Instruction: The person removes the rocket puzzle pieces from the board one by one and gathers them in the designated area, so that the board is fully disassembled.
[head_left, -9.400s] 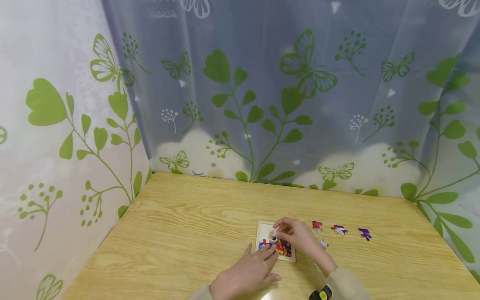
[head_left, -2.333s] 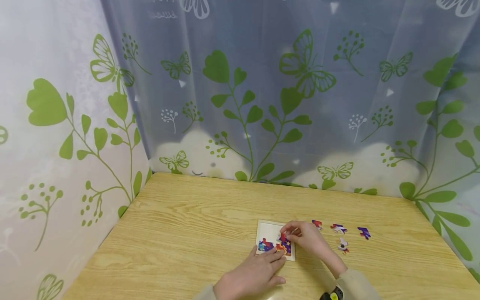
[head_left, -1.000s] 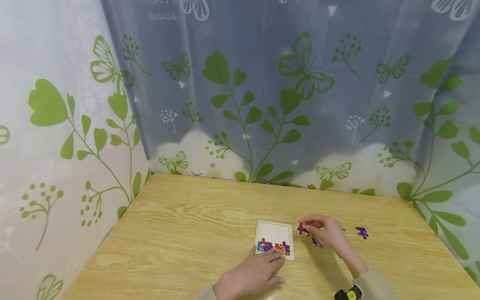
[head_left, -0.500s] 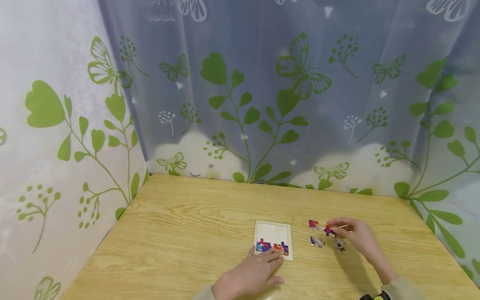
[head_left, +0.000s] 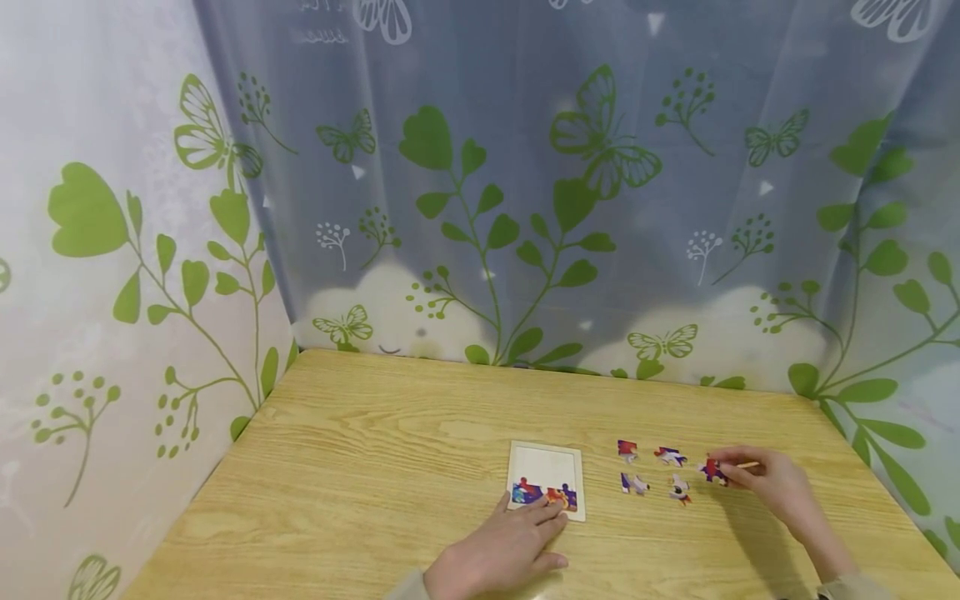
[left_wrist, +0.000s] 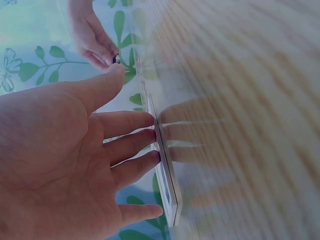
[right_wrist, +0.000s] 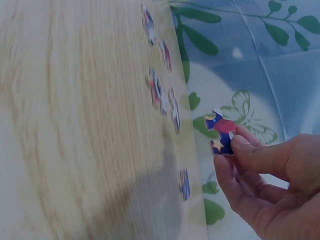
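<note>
In the head view, my left hand (head_left: pixel 498 546) rests with straight fingers on the near edge of a square puzzle board (head_left: pixel 512 467). Joined jigsaw pieces (head_left: pixel 527 493) fill the board's near row; its far part is bare white. In the left wrist view the fingertips touch the board's side (left_wrist: pixel 172 195). My right hand (head_left: pixel 772 487) is off to the right, above the table. Between thumb and fingers it pinches a red and purple jigsaw piece (right_wrist: pixel 223 132) with a yellow star, raised off the surface.
Several loose jigsaw pieces lie right of the board, among them a red one (head_left: pixel 627 451), a white one with an eye (head_left: pixel 679 490) and a purple one (right_wrist: pixel 185 184) near the right hand. A patterned curtain (head_left: pixel 480 208) stands behind the wooden table (head_left: pixel 375 433).
My right hand has carried the red and purple piece from the board rightward past the loose pieces. The white piece, earlier held over the board, lies on the table. My left hand stays.
</note>
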